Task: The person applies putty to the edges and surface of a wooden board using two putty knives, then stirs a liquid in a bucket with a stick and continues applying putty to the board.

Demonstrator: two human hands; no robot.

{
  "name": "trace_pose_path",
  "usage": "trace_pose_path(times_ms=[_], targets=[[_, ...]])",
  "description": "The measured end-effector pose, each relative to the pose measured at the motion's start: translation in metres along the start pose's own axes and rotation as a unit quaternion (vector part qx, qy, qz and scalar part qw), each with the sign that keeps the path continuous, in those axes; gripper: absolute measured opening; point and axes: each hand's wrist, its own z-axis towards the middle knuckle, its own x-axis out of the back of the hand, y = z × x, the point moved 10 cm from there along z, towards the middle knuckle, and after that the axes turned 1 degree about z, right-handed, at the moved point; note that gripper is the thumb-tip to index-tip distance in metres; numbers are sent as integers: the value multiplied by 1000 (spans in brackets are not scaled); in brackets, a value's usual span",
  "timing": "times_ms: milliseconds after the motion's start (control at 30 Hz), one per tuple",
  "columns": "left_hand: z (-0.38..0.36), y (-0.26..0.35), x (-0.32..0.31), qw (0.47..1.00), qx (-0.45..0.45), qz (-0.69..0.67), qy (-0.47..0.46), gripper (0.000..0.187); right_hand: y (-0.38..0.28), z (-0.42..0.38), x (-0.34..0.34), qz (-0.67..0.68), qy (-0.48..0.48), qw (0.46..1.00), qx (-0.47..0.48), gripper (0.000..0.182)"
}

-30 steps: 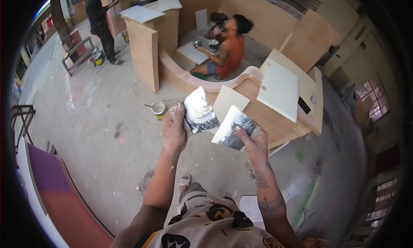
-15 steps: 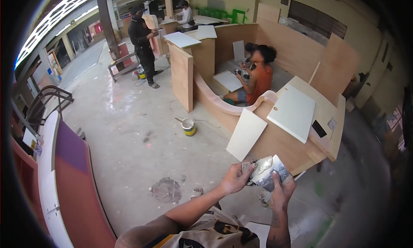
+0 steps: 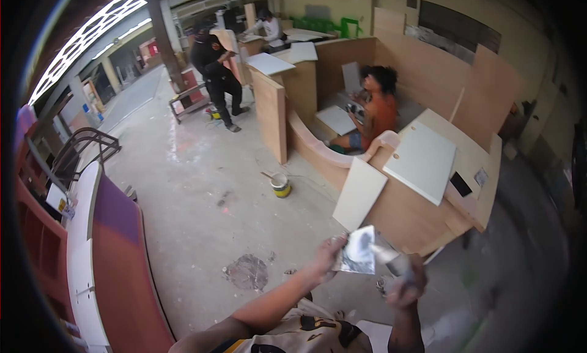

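My left hand [image 3: 328,258] is closed on a shiny, flat metal scraper [image 3: 359,250], its bright face turned up. To the right of it, my right hand [image 3: 408,287] is smeared by motion and closed around a second scraper [image 3: 391,261], which has pale putty toward its tip. A gap separates the two blades. Both hands are in front of my body, over the floor and near the curved wooden counter [image 3: 409,224]. A white panel [image 3: 361,194] leans against the counter's outer side.
An open paint can [image 3: 280,186] with a stick in it stands on the floor. A large white board [image 3: 420,160] lies on the counter. A person in orange [image 3: 382,114] sits inside the counter; one in black [image 3: 214,71] stands beyond. A curved purple-and-red panel [image 3: 125,255] is at left.
The two scrapers, together before, are now apart: my right hand has moved right and down, and my left hand slightly left and down. The view has shifted a little.
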Motion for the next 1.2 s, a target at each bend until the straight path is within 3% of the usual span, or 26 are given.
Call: trace_pose_path(times_ms=[67,133,233,300,467,500,533,567,733,867,967,1067,1133,1200], targets=[[-4,-9,-4,987,92,-60,-117,37,-41,-6,-36,-23,-184,963,194,30],[-15,-4,-8,990,83,-68,-96,35,-41,-25,-61,-111,-267,932,217,35],[-18,14,23,1000,1,20,-20,34,2,-39,-64,-176,-221,952,117,42],[-14,13,34,1000,-22,18,-9,36,25,-43,-65,-218,-246,943,49,44],[8,-2,74,998,34,-32,31,38,78,-75,-85,-225,-303,924,-64,49],[15,-6,89,997,48,-55,36,38,98,-85,-87,-259,-331,902,-101,49],[20,-1,81,985,90,-136,-62,37,120,-98,-88,-292,-358,876,-137,50],[31,6,93,993,72,-90,-36,38,142,-113,-88,-324,-385,847,-174,50],[96,76,79,999,42,16,-5,39,247,-253,-40,-361,-330,770,-410,50],[146,126,89,999,26,-8,-19,39,252,-356,13,-384,-227,730,-517,47],[171,152,92,999,22,-33,-33,40,245,-390,31,-344,-161,686,-620,46],[184,154,108,999,26,-22,-10,40,247,-402,47,-330,-121,726,-591,48],[185,154,114,999,31,-16,37,40,252,-395,55,-348,-137,723,-581,53],[192,143,118,999,38,-20,-14,41,273,-386,64,-378,-126,763,-508,56]])
